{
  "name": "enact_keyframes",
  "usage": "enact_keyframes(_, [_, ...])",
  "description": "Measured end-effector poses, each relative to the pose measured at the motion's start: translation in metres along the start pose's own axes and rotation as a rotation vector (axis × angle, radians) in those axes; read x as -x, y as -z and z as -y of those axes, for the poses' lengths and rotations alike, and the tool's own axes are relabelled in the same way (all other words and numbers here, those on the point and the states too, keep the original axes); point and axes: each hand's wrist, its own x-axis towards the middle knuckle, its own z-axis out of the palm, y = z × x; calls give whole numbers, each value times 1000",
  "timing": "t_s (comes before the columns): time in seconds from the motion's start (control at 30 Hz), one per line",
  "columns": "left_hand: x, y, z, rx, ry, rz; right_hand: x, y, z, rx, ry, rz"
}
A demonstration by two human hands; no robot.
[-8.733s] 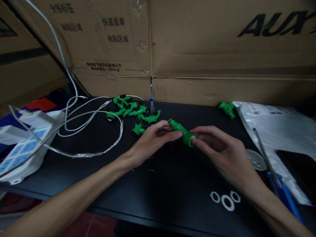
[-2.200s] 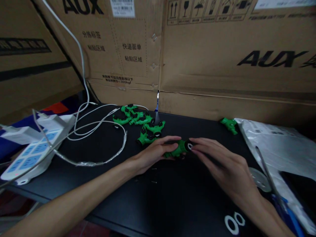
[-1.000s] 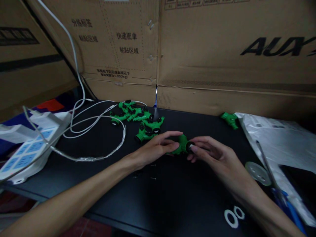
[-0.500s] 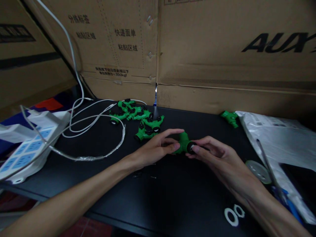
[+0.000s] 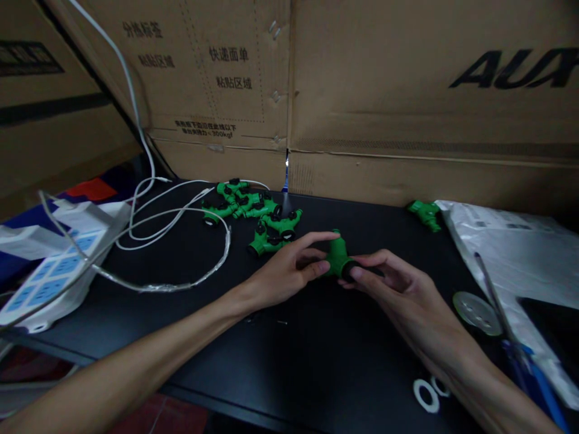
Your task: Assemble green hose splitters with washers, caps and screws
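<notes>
A green Y-shaped hose splitter (image 5: 338, 254) is held above the black tabletop between my hands. My left hand (image 5: 289, 265) grips it from the left, thumb on its body and index finger stretched along its upper branch. On the other side, the fingers of my right hand (image 5: 384, 274) pinch the black collar (image 5: 350, 269) at its lower right opening. The fingertips partly cover that opening, so what lies inside is hidden. Several similar green splitters with black parts (image 5: 253, 211) lie heaped just beyond my left hand.
Another green fitting (image 5: 425, 214) lies back right, beside a white plastic bag (image 5: 511, 253). White rings (image 5: 426, 396), a clear disc (image 5: 477, 313) and a blue-handled tool (image 5: 520, 361) are near my right forearm. A power strip (image 5: 58, 271) and cables occupy the left; cardboard (image 5: 384, 120) stands behind.
The splitter has turned slightly, its upper branch standing taller, and my right thumb now covers more of the collar's opening. The view has shifted a little.
</notes>
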Motion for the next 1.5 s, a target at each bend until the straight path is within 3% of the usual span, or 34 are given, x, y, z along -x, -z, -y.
enact_keyframes(0.2, [1, 0, -1, 62, 32, 5, 0, -5, -2, -2, 30, -41])
enact_keyframes(0.4, [-1, 0, -1, 365, 117, 4, 1, -12, 5, 45, 153, -4])
enact_keyframes(0.6, [-2, -1, -4, 442, 187, -76, 2, -9, 4, 341, 496, -219])
enact_keyframes(0.73, [-3, -2, -1, 461, 194, -82, 5, -6, 3, 706, 692, -251])
enact_keyframes(0.87, [-2, -3, -1, 473, 197, -80, 7, -5, 2, 836, 815, -235])
enact_keyframes(1.23, [-2, -4, 0, 459, 190, -99, 5, -3, -3, 838, 790, -188])
enact_keyframes(1.5, [-1, -3, 0, 392, 166, -98, 3, -1, -7, 753, 663, -136])
